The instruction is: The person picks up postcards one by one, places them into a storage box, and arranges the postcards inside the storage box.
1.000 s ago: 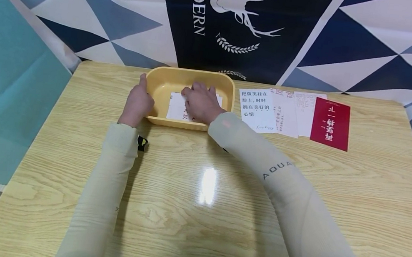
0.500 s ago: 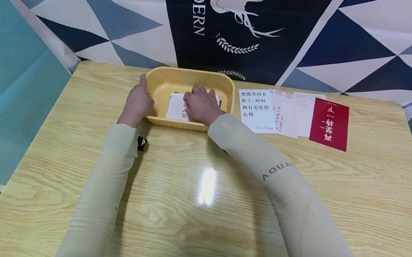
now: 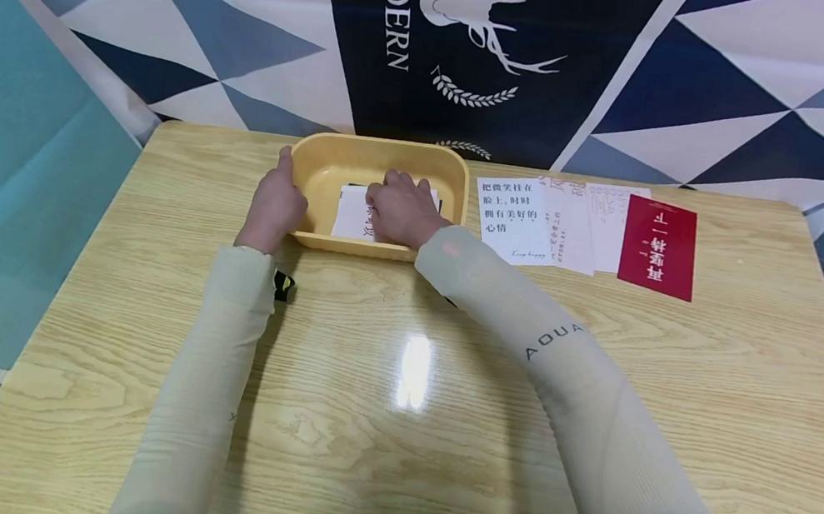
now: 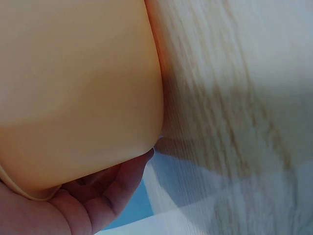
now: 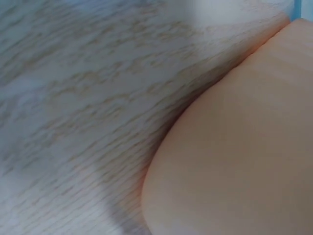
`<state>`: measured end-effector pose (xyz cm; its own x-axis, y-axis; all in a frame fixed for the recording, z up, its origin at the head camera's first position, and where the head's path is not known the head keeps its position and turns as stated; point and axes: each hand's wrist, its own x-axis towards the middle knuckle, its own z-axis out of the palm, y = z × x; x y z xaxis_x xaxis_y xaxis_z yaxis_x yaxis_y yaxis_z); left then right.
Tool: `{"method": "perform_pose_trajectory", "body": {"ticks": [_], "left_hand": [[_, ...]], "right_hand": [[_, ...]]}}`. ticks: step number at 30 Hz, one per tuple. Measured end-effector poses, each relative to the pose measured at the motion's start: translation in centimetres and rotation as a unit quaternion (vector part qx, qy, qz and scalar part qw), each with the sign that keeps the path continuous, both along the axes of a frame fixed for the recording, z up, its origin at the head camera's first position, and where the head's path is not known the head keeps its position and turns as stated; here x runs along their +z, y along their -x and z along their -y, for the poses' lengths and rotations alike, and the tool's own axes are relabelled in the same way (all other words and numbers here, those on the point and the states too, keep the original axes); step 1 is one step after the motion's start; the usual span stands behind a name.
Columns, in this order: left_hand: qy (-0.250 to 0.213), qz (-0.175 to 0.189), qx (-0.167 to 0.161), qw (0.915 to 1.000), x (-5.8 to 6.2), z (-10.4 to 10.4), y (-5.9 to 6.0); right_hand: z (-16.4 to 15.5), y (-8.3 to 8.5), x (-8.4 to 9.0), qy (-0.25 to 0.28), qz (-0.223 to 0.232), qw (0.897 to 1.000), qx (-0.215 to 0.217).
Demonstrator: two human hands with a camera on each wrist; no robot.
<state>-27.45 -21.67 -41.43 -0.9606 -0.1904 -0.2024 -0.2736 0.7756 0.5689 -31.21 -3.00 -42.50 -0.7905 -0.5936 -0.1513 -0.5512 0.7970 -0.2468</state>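
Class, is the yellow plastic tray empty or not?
Not empty: a white printed card lies inside the yellow plastic tray, under the right hand.

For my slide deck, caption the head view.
Left hand holds yellow tray while right hand presses a white card inside.
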Motion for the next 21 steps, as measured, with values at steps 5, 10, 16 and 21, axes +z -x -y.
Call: {"method": "perform_pose_trajectory", "body": {"ticks": [5, 10, 16, 21], "left_hand": [[-0.003, 0.008, 0.007, 0.9999, 0.0, 0.0, 0.0], [-0.001, 0.004, 0.003, 1.0, 0.0, 0.0, 0.1], [-0.001, 0.002, 0.001, 1.0, 0.2, -0.2, 0.0], [-0.006, 0.009, 0.003, 0.9999, 0.3, -0.1, -0.2]], "right_hand": [[-0.1, 0.0, 0.3, 0.011, 0.003, 1.0, -0.004], [-0.8, -0.1, 1.2, 0.023, 0.009, 1.0, -0.017], [-2.0, 0.2, 2.7, 0.032, -0.003, 0.999, -0.044], [-3.1, 0.5, 3.5, 0.035, -0.028, 0.998, -0.05]]}}
